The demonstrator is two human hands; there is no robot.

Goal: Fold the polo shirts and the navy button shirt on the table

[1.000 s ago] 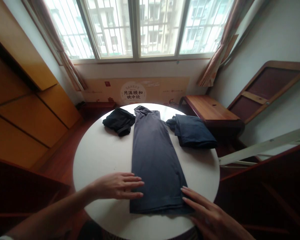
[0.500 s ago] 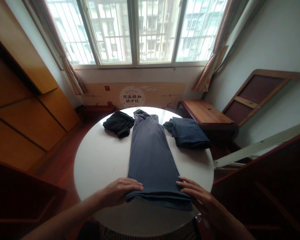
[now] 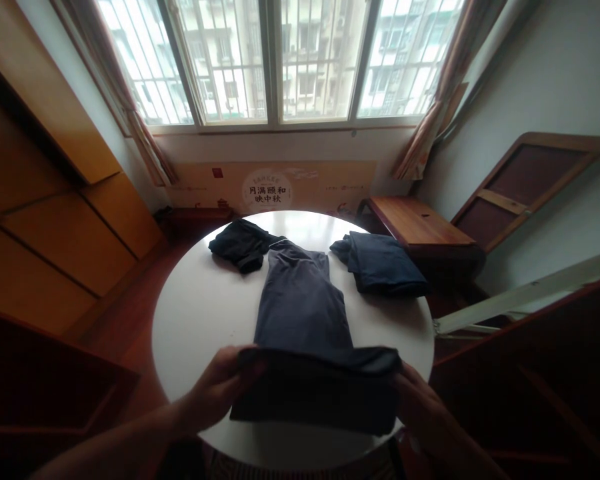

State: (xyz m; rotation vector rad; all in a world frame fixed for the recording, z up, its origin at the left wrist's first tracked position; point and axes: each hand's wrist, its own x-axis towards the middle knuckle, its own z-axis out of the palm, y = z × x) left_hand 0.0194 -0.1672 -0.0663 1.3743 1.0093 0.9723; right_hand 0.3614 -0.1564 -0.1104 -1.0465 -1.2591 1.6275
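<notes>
A pair of dark grey-blue pants (image 3: 303, 300), folded lengthwise, stretches from the far edge of the table towards me. Its near end is lifted off the table and hangs in a dark flap between my hands. My left hand (image 3: 219, 385) is closed on the left corner of that raised end, thumb and fingers partly in shadow. At the right corner, my right hand (image 3: 423, 393) grips the cloth, its fingertips mostly hidden behind the fabric. Beyond my hands, the far part of the pants lies flat with slight wrinkles.
The pants lie on a round white table (image 3: 190, 333). A bundled black garment (image 3: 240, 245) sits at the far left, a folded navy garment (image 3: 387, 263) at the far right. Behind stands a low wooden bench (image 3: 425, 220); wooden cabinets (image 3: 55, 233) line the left.
Both hands have closed on the near end of the pants and raised it off the table. The far end has shifted slightly towards me. The view has moved a little.
</notes>
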